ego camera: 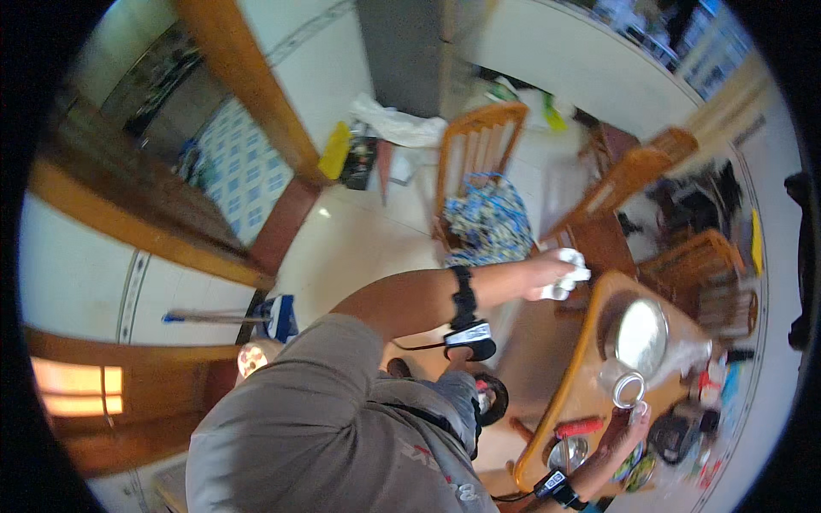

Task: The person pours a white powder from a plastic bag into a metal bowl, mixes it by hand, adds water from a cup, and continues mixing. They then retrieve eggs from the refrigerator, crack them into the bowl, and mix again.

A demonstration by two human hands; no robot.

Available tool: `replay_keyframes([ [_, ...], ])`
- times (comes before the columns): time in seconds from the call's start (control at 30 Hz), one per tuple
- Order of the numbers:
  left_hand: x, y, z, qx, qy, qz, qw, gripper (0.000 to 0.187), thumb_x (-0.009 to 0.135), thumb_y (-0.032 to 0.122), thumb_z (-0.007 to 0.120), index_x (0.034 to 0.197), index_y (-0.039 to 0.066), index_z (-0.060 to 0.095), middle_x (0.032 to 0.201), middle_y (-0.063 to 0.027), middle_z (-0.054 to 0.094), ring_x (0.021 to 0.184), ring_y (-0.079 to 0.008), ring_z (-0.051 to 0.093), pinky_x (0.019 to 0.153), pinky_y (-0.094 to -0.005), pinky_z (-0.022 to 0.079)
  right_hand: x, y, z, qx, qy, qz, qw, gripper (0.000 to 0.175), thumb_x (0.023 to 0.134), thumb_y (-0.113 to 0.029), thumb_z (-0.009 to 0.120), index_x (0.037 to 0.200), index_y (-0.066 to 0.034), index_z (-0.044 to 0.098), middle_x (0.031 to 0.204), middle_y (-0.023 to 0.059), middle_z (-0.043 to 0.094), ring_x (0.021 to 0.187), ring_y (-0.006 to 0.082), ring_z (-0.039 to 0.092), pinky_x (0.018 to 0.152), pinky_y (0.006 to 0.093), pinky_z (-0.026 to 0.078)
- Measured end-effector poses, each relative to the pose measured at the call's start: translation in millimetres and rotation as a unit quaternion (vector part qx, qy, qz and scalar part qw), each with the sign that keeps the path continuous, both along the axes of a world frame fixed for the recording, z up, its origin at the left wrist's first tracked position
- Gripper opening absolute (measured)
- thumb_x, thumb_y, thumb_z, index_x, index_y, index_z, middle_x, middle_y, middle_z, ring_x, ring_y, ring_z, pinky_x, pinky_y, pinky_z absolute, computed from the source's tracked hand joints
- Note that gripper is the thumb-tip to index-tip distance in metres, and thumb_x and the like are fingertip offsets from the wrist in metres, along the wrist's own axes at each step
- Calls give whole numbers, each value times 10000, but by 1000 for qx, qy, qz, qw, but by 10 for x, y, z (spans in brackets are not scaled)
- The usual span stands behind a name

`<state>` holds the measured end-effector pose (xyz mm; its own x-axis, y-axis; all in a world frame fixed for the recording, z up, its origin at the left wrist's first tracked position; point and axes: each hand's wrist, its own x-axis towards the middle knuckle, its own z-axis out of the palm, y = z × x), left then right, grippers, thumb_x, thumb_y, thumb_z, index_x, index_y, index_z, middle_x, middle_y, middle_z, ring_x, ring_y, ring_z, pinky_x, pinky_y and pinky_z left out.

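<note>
My left hand is stretched out beyond the table edge, its fingers closed on a crumpled white cloth or tissue. Over the wooden table, my right hand is at the near rim of a clear glass jar, with something small and white at its fingertips; whether it grips the jar cannot be told. Beside the jar lies a round, shiny metal lid or tray. A red object and a metal bowl sit left of my right hand. Both wrists wear black straps with small devices.
The wooden table has a rounded edge. A wooden chair with a patterned cloth bag stands past my left arm, and more chairs line the table's far side. A black bag and various items crowd the table's wall side.
</note>
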<state>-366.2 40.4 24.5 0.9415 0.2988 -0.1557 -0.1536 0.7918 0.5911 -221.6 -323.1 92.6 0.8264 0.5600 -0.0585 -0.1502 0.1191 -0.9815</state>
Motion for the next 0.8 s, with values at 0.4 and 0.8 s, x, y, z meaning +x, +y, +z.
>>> replay_keyframes([
  [0.4, -4611, 1490, -11, 0, 161, 435, 886, 143, 928, 42, 516, 922, 168, 583, 749, 24, 548, 620, -119, 542, 514, -294, 437, -2216, 3914, 235, -30, 22, 386, 922, 245, 851, -68, 717, 818, -153, 490, 809, -30, 555, 717, 97, 542, 657, 266, 473],
  [0.8, -7486, 3400, 103, -32, -8, 619, 784, 52, 913, 112, 607, 956, 140, 601, 739, 7, 576, 663, -155, 593, 539, -300, 476, -4852, 7794, 58, -44, 24, 650, 758, 244, 826, -25, 719, 808, -135, 501, 757, -35, 528, 686, 76, 553, 620, 264, 522],
])
